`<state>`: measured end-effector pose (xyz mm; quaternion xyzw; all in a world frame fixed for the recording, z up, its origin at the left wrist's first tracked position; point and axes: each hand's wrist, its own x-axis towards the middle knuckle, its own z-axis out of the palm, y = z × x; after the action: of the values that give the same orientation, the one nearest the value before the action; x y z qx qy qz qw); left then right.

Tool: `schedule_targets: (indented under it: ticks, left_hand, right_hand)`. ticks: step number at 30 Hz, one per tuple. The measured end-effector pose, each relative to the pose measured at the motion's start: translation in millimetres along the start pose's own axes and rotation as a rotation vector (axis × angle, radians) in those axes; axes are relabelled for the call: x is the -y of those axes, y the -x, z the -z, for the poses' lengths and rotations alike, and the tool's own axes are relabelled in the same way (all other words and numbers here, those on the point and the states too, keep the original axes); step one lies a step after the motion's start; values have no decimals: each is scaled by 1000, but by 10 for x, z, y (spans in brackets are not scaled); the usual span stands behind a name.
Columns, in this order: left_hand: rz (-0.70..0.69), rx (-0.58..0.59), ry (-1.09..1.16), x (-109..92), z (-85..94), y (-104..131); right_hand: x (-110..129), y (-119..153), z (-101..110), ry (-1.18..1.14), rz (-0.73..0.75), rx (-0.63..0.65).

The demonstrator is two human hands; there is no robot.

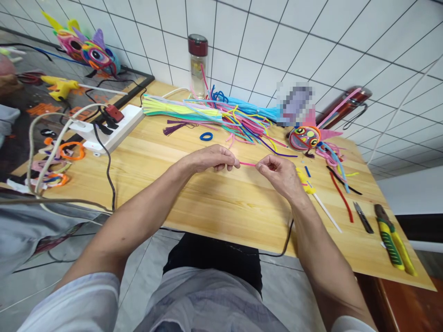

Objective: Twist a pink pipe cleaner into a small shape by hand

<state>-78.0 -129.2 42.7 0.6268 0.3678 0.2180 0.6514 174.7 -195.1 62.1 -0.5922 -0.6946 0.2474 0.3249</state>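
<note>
A short pink pipe cleaner [248, 164] is stretched level between my two hands, above the middle of the wooden table [221, 198]. My left hand [218, 158] pinches one end of it with curled fingers. At the other end, the thumb and fingertips of my right hand [277, 171] are closed on it. Beyond my left hand lies a small blue pipe-cleaner ring [206, 136]. A yellow glue gun [306, 183] with a white stick rests partly hidden behind my right wrist.
Bundled pipe cleaners [187, 109] lie along the back near a glass bottle [198, 69]. Right: a decorated mask-like ornament [304, 138], snips [363, 217] and pliers [392, 240]. Left: a power strip [116, 127] with trailing cords, another glue gun [60, 86] and a person's hand [9, 85].
</note>
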Motion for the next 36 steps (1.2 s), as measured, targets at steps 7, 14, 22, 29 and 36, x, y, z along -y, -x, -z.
schedule_targets:
  ticks: [7, 14, 22, 29, 36]
  left_hand:
    - [-27, -62, -6, -11, -34, -13]
    - [-17, -74, 62, -23, -20, -1]
    - [-8, -112, 90, 30, -153, -33]
    - [-79, -124, 140, 62, -271, -62]
    - [-96, -196, 102, 94, -291, -66]
  right_hand:
    - [-1, 0, -8, -8, -8, -36]
    - [-28, -17, 0, -36, -34, -28]
    - [17, -13, -36, -58, -26, -13]
    - [64, 9, -81, -52, 5, -35]
    - [57, 12, -128, -57, 6, -72]
